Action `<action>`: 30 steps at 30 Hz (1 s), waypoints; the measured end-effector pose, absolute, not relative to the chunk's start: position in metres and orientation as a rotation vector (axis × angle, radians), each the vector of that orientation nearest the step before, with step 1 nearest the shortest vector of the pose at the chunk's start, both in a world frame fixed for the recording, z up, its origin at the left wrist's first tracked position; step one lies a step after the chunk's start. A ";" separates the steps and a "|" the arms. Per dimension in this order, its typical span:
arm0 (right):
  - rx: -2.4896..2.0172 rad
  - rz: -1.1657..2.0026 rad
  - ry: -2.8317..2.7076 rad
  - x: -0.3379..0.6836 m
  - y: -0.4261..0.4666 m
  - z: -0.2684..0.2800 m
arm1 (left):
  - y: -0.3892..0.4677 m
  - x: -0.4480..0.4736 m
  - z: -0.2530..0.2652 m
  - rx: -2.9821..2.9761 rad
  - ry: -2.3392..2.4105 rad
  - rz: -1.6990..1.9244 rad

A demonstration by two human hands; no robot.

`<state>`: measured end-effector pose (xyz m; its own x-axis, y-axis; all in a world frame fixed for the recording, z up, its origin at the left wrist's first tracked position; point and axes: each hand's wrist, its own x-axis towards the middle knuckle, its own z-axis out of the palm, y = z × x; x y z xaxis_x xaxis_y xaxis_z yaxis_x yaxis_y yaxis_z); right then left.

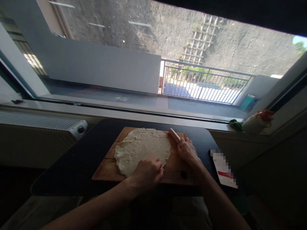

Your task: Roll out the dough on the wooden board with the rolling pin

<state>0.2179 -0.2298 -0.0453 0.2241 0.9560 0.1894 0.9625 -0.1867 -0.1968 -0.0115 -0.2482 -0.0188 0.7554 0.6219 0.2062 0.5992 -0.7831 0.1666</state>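
A broad, uneven sheet of dough [144, 148] lies flat on a wooden cutting board [177, 166]. My left hand [149, 169] is closed, with curled fingers at the dough's near right edge. Whatever is between those fingers is hidden. To the right of the dough, my right hand [187, 149] rests low over the board, its fingers closed at the near end of a short, pale pinkish rod [174, 135]. The rod points away to the upper left, close to the dough's far right edge. Its exact kind does not show.
The board sits on a dark table [79, 159] with rounded corners. A phone-like flat object [223, 169], partly blurred out, lies at the table's right edge. Beyond are a radiator [43, 123], the window sill [134, 116] and a white pot [255, 124].
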 end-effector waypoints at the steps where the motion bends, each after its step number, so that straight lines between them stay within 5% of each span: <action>1: -2.229 -0.034 -1.803 0.218 -0.230 -0.046 | -0.248 -0.011 -0.021 2.872 0.935 0.391; 16: -2.011 0.055 -1.963 0.211 -0.245 -0.034 | -0.227 -0.007 -0.037 2.885 0.764 0.617; 23: -2.115 0.062 -2.001 0.176 -0.218 -0.011 | -0.189 -0.057 -0.046 2.682 1.397 0.856; 30: -2.156 0.145 -2.035 0.137 -0.195 -0.035 | -0.191 -0.061 -0.054 2.722 1.490 0.821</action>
